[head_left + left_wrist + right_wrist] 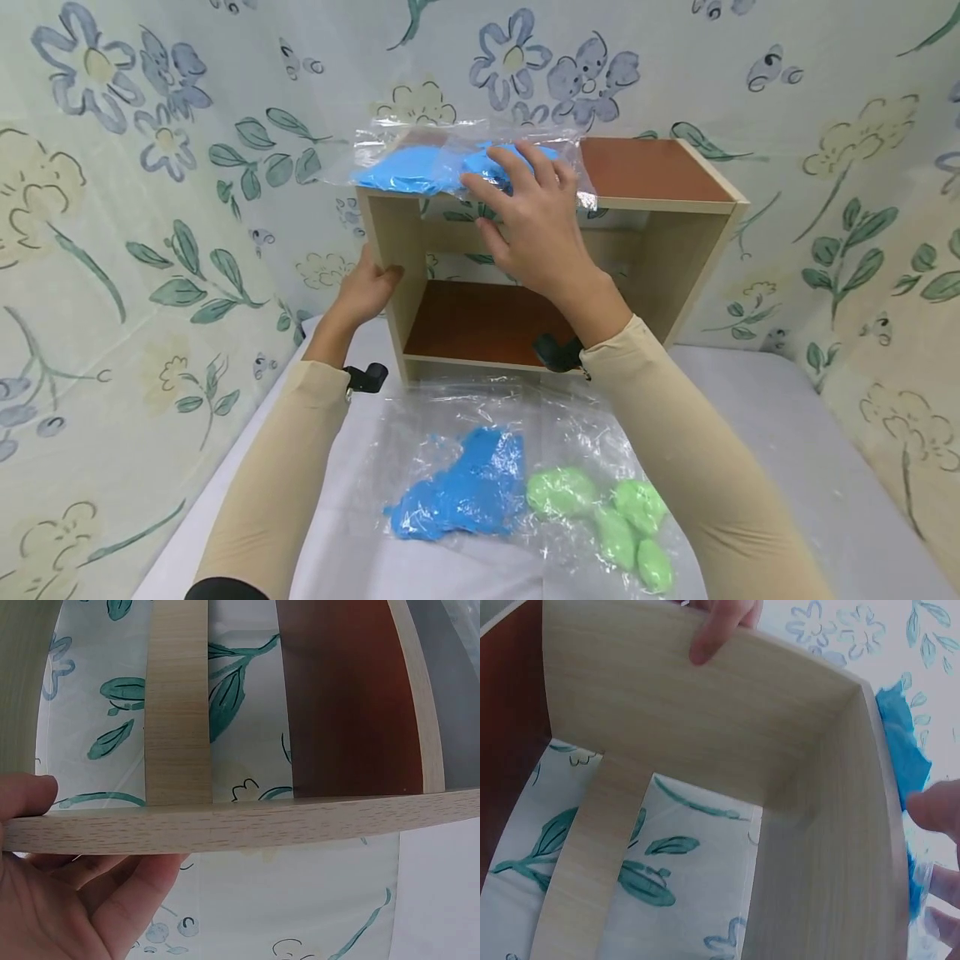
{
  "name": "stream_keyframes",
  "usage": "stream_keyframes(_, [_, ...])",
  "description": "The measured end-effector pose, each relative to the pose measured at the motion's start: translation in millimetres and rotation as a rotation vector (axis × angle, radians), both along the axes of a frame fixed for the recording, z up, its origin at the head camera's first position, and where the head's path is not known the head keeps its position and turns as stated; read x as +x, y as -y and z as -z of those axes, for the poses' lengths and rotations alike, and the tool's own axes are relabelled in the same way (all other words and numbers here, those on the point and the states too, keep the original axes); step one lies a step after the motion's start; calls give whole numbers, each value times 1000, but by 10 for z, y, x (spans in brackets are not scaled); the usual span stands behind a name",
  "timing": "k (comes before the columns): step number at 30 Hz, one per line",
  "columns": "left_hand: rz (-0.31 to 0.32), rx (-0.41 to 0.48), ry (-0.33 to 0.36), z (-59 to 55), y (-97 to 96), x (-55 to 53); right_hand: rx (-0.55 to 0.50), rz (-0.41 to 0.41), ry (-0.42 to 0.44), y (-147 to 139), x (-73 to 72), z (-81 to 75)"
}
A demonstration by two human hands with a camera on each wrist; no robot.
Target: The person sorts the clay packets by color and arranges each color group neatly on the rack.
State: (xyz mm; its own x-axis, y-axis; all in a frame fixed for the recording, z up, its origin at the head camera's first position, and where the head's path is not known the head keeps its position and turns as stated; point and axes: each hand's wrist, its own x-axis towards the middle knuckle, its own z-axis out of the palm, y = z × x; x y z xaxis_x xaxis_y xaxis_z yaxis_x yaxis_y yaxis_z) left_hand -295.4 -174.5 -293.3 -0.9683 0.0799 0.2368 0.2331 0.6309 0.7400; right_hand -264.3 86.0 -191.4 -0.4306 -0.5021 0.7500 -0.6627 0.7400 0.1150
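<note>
A small wooden shelf unit (648, 242) stands upright, with pale side panels and red-brown boards. My left hand (367, 287) grips the edge of its left side panel, thumb on the inner face and fingers behind in the left wrist view (82, 892). On the top board lies a clear plastic bag with bright blue contents (408, 169). My right hand (536, 217) is over the right part of this bag, fingers spread and touching it. In the right wrist view the bag's blue contents (904, 742) show beside the thumb (934, 806). What the contents are cannot be told.
In front of the shelf, on the white-covered table (750, 433), lie a clear bag with blue contents (468, 492) and a clear bag with several light green lumps (562, 492). Flower-patterned cloth (225, 208) hangs close behind and at both sides.
</note>
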Motion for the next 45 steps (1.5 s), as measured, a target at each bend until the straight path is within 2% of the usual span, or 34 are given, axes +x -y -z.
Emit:
stream_keyframes(7, [-12,4,27,11,-22,10,-33,-55,74,29,25,6])
stream_keyframes(13, [-4,3,15,29,-24,12,-24,-79,83,1,47,44])
stream_keyframes(25, [-20,0,38,50,20,19,2,-115,70,-22,186,118])
stream_keyframes(28, [-17,0,42,52,6,25,-14,-141,40,-53,281,212])
stream_keyframes(34, [12,12,5,36,-7,10,-59,-261,-10,-137,558,491])
stream_keyframes(39, [25,16,-22,6,11,-14,-20,-300,76,-181,764,757])
stream_keyframes(45, [31,15,-12,-14,10,-17,65,-253,227,-229,869,1101])
